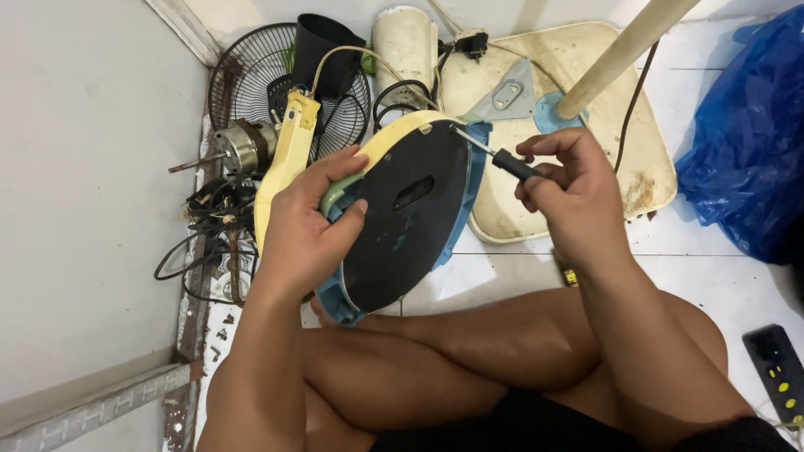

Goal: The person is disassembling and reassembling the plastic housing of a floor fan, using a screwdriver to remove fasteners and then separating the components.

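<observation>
My left hand (308, 219) grips the left rim of an oval fan base (406, 218) with a black underside and a blue and yellow shell, tilted up above my crossed legs. A yellow arm (283, 159) runs from it toward a small bare motor (243, 144). My right hand (569, 188) holds a screwdriver (494, 155) with a black handle; its metal tip touches the top edge of the base near a screw.
A black wire fan grille (251, 84) and a black cone lie at the back. A cream stand base (578, 75) with a pole rests on the tiled floor. Tangled black cables (209, 243) sit left, a blue plastic bag (745, 134) right, a power strip (777, 372) lower right.
</observation>
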